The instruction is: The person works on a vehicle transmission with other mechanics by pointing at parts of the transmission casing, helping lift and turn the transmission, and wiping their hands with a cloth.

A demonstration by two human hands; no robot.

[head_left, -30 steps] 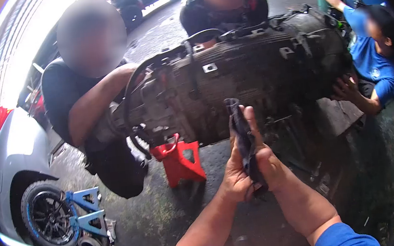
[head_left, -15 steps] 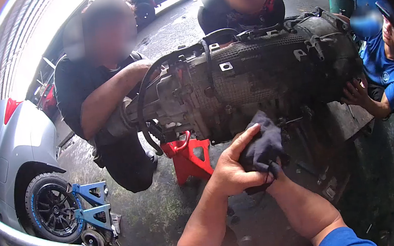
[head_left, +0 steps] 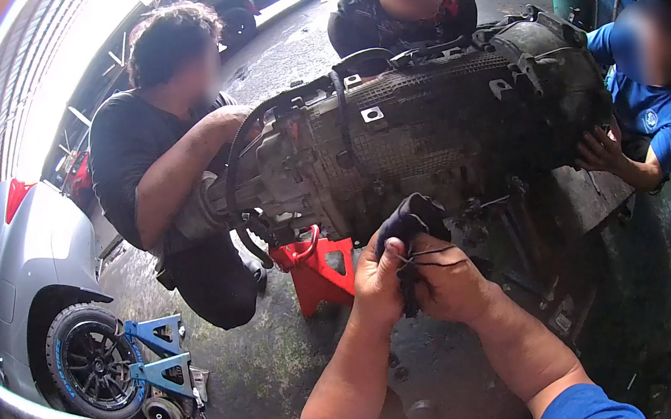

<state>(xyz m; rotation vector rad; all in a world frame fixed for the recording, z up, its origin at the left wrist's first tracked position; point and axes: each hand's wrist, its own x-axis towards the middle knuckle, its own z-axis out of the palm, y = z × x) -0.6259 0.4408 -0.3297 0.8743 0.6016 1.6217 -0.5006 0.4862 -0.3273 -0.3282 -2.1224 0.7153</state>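
Observation:
A dark cloth (head_left: 412, 219) is bunched between my two hands, just in front of a large, dirty metal gearbox (head_left: 425, 130). My left hand (head_left: 377, 283) grips its left side, with the thumb up against the fabric. On the other side my right hand (head_left: 451, 283) is closed round the cloth, and loose threads trail over its back. The gearbox lies lengthwise across the view, with a red stand (head_left: 322, 276) under its left part. A black hose (head_left: 236, 158) curves round its left end.
One person (head_left: 157, 146) crouches at the left, an arm on the gearbox; another (head_left: 404, 6) is behind it. A person in blue (head_left: 647, 103) has a hand at its right end. Blue stands (head_left: 165, 375), a wheel (head_left: 94, 362) and a silver car (head_left: 37, 249) are at the left.
The cloth was pressed flat between my palms, then spread over my hands; now it is bunched in both. My left hand has shifted slightly left. The person at left has turned their head.

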